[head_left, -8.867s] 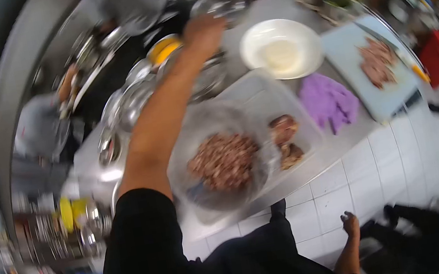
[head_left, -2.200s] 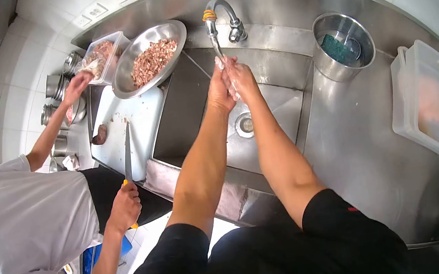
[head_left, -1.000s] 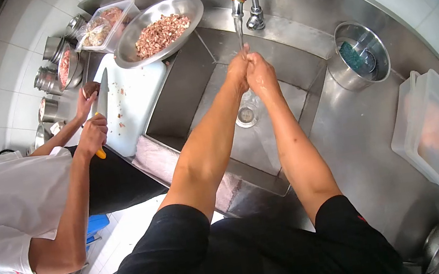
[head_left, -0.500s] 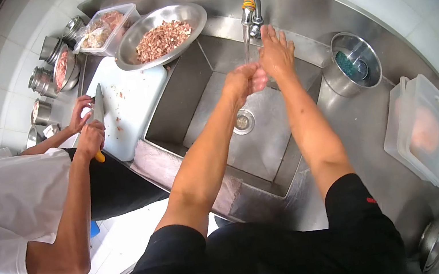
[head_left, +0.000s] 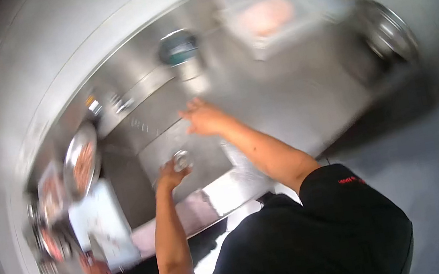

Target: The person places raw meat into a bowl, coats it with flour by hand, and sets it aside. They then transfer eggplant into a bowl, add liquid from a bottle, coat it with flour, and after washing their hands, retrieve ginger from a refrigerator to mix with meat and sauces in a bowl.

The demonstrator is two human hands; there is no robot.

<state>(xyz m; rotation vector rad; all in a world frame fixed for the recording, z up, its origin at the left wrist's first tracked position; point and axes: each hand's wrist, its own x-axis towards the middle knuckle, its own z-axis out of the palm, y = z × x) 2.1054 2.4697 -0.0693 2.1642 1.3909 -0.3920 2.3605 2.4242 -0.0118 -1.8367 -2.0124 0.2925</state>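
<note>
Both my hands hang over the steel sink (head_left: 127, 175), and neither holds anything I can see. My left hand (head_left: 172, 175), somewhat blurred, is beside the round drain (head_left: 181, 159) with its fingers stretched out. Above the sink's right part is my right hand (head_left: 205, 118), fingers spread. The tap (head_left: 120, 102) with an orange band stands at the back wall, away from both hands. Small light streaks, perhaps water drops, show below it. Motion blur hides whether water runs.
A co-worker's hand (head_left: 98, 273) grips a knife (head_left: 97, 249) at the white cutting board (head_left: 97, 218). Near it stands a bowl of chopped meat (head_left: 82, 165). Along the counter are a metal pot (head_left: 179, 48), a plastic tub (head_left: 268, 12) and metal bowls (head_left: 391, 33).
My view has swung to the right. My hands have moved away from the tap and drawn apart. The co-worker still has the knife over the cutting board.
</note>
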